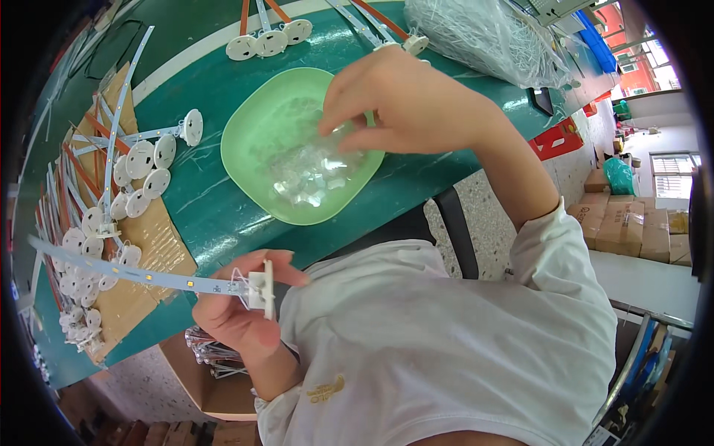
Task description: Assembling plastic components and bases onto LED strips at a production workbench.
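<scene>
In my left hand (pixel 236 312) is an LED strip (pixel 149 278) with a white round end cap (pixel 268 290). My fingers and thumb close around the cap end, where thin wires join it, and the strip sticks out to the left. My right hand (pixel 405 100) reaches over a light green bowl (pixel 242 175) on the table. Its thumb and fingers are apart, with nothing visible between them. Inside the bowl, just below the fingertips, lie many small clear plastic pieces (pixel 309 178).
Similar strips with white caps (pixel 140 160) lie heaped on cardboard (pixel 165 256) at the left. More capped strips (pixel 271 42) lie at the far table edge. A clear bag of thin strands (pixel 483 41) sits at far right. Below the table is an open carton (pixel 227 398).
</scene>
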